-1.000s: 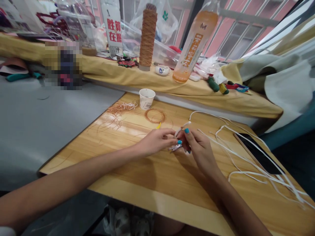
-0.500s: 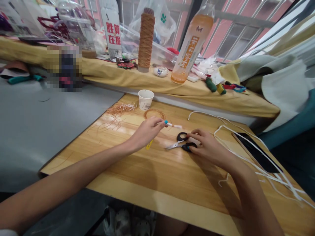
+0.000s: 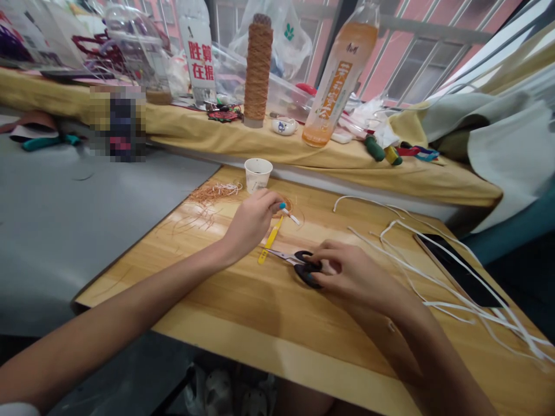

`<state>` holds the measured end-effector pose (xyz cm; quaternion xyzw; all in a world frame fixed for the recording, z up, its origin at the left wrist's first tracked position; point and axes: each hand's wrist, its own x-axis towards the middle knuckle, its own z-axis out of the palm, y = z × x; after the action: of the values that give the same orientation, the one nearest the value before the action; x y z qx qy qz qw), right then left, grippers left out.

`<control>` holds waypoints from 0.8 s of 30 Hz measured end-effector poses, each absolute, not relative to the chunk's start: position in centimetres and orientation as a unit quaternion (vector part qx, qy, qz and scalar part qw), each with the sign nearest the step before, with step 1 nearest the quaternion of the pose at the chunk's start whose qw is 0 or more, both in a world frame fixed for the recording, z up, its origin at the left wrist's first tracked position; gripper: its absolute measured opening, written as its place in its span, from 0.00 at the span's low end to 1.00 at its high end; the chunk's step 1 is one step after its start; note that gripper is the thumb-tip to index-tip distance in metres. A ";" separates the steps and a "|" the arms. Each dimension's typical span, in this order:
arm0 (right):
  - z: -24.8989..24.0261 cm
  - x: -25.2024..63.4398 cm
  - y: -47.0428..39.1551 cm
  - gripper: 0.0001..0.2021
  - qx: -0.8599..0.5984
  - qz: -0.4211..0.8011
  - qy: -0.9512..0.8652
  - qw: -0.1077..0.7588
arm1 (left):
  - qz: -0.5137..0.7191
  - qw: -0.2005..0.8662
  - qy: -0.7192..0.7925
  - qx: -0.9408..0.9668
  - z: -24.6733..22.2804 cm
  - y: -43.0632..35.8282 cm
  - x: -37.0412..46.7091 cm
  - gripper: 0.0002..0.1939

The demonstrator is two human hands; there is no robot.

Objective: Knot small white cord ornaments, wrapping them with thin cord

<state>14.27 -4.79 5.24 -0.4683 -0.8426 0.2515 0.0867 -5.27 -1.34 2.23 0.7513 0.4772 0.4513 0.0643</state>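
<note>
My left hand (image 3: 254, 216) pinches a short piece of white cord (image 3: 294, 219) between thumb and fingers, above the wooden table. In my right hand (image 3: 351, 268) are small scissors (image 3: 284, 255) with black handles, their blades close together and pointing left. The scissor tips pass over yellow tweezers (image 3: 271, 241) lying on the table. Behind my left fingers lies a coil of brown thread (image 3: 288, 202), partly hidden by the hand. A paper cup (image 3: 258, 173) stands just beyond that hand.
Loose brown and white thread ends (image 3: 212, 194) lie at the table's left. Long white cords (image 3: 416, 260) and a phone (image 3: 462, 270) lie on the right. On the cloth-covered ledge stand a cone of brown yarn (image 3: 258, 72), an orange drink bottle (image 3: 338, 86) and a clear bottle (image 3: 198, 55).
My right hand has moved left and nearer with the scissors, whose handles have come closer together. My left hand has shifted slightly left and away with the cord, uncovering more of the tweezers.
</note>
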 end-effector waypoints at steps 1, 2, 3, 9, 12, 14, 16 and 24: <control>5.3 14.0 -5.0 0.09 -0.461 0.296 -0.833 0.083 | 0.457 0.051 0.477 0.749 2.3 -1.2 -5.4 0.07; 5.4 13.8 -5.2 0.09 -0.453 0.347 -0.819 0.070 | 0.461 0.041 0.477 0.747 2.4 -1.1 -5.6 0.07; 5.3 13.7 -5.3 0.10 -0.441 0.405 -0.799 0.053 | 0.466 0.033 0.477 0.745 2.5 -1.0 -5.7 0.06; 3.6 14.1 -4.5 0.14 -0.359 0.614 -0.676 0.193 | 0.485 -0.018 0.458 0.745 2.6 -0.4 -6.3 0.07; 3.6 14.1 -3.9 0.15 -0.353 0.581 -0.676 0.286 | 0.489 -0.047 0.433 0.755 2.5 -0.3 -6.4 0.08; 3.9 14.0 -3.9 0.14 -0.393 0.567 -0.670 0.274 | 0.484 -0.060 0.418 0.766 2.5 -0.4 -6.4 0.08; 4.2 13.8 -4.0 0.15 -0.455 0.555 -0.653 0.242 | 0.478 -0.071 0.404 0.777 2.5 -0.4 -6.4 0.09; 3.2 13.6 -4.1 0.18 -0.520 0.515 -0.658 0.180 | 0.492 -0.102 0.374 0.779 2.7 -0.8 -6.2 0.10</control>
<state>13.62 -4.06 3.22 -0.5197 -0.6577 0.5148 0.1799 -6.22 -0.78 2.69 0.7794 0.3742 0.4920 -0.1023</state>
